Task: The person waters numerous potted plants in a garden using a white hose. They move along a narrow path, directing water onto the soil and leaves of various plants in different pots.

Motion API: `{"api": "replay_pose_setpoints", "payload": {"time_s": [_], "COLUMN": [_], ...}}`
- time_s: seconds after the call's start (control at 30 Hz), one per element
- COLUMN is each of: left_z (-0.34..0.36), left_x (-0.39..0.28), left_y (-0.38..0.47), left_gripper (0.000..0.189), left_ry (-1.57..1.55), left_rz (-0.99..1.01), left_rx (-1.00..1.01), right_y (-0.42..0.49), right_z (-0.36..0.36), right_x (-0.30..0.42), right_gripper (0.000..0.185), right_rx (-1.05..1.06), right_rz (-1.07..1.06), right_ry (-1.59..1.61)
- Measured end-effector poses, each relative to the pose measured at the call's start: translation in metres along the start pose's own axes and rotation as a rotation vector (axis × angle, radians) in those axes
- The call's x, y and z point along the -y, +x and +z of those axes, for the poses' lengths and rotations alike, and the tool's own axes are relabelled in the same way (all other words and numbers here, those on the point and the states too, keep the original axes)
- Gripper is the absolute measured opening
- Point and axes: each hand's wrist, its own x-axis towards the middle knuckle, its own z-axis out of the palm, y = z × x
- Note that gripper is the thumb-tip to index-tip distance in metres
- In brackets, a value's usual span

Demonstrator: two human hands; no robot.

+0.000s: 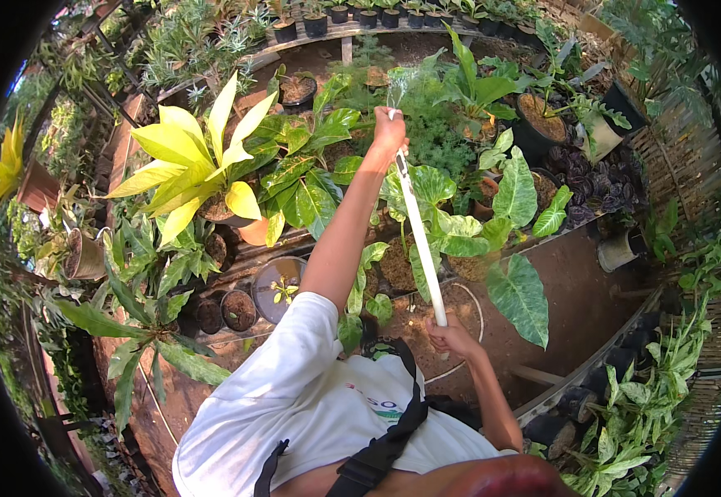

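A long white pipe [421,242] slants across the middle of the view, away from my chest. Near its far end, my left hand [390,132] is closed around it with the arm stretched out. My right hand [453,338] grips the near end, close to my waist. Water [400,87] sprays from the far tip over feathery green foliage [438,133]. Below the pipe's middle spread large pale-veined leaves [453,233] of potted plants. Left of my forearm stand a glossy plant with speckled leaves [314,199] and a bright yellow-leaved plant [202,164].
Small black pots [366,18] line a curved bench at the back. Dark purple foliage [584,180] sits at the right, beside a woven bamboo fence [683,168]. A thin pale hose [481,310] loops over the brown ground. Variegated plants [633,404] fill the lower right.
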Motion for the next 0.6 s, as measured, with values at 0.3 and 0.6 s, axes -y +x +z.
{"api": "replay_pose_setpoints", "payload": {"time_s": [0.3, 0.6], "left_z": [0.062, 0.037], "left_x": [-0.023, -0.026], "left_y": [0.026, 0.046], "left_gripper": [0.018, 0.014], "left_ry": [0.051, -0.003], "left_rz": [-0.010, 0.012], "left_rx": [0.168, 0.095], "right_y": [0.015, 0.019], "right_z": [-0.015, -0.021], "right_x": [0.021, 0.035], "right_gripper": [0.037, 0.032], "right_rx": [-0.006, -0.034], "right_rz": [-0.027, -0.072], "right_ry": [0.041, 0.019]}}
